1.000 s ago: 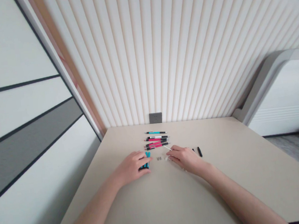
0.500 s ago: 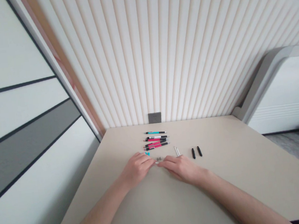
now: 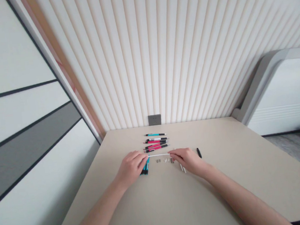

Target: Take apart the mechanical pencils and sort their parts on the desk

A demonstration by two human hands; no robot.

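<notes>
Thin white tube (image 3: 158,155): smooth, straight, rigid-looking, lying level across the gap between the hands, above the tabletop. Both ends are hidden by fingers, so its full length and end shape cannot be read.

Left hand (image 3: 131,168): curled and mostly closed, fingertips pinching the tube's left end. The hand sits over a bundle of teal-and-black pen pieces (image 3: 146,168), which are partly covered and cannot be counted.

Right hand (image 3: 187,160): thumb and fingers closed in a narrow pinch on the tube's right end. Just below it, two slender white sticks (image 3: 182,167) emerge from under the palm, their upper ends hidden.

Between the hands, below the tube, lies a short row of tiny grey and white parts (image 3: 162,160); too small to identify, possibly metal and plastic. One short black barrel piece (image 3: 199,152) lies to the right of the right hand, apart from it.

Farther from the hands, assembled pens (image 3: 155,142) lie roughly parallel in a loose stack: glossy barrels in teal, pink, white and black, with slim metal-looking tips.

Surface: matte beige table (image 3: 225,162), with a straight far edge against a ribbed cream wall panel (image 3: 160,54). A small grey wall socket (image 3: 154,119) sits just above that edge. A white ribbed housing (image 3: 279,95) is cut off by the right frame edge.
</notes>
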